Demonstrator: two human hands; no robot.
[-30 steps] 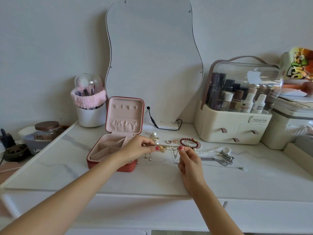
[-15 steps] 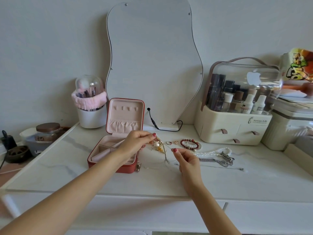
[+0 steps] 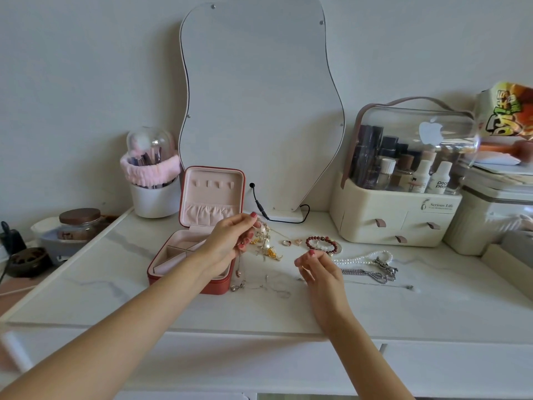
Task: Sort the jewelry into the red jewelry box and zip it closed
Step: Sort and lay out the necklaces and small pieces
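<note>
Left hand lifts a tangle of gold chain beside the open box

The left hand [image 3: 230,238] pinches a gold-and-pearl necklace [image 3: 266,243], chain dangling just right of the red jewelry box [image 3: 190,269], whose pink velvety compartments lie immediately left of the fingers. The right hand [image 3: 318,269] hovers loosely curled, holding nothing I can make out, near the bead bracelet [image 3: 320,243].
</note>
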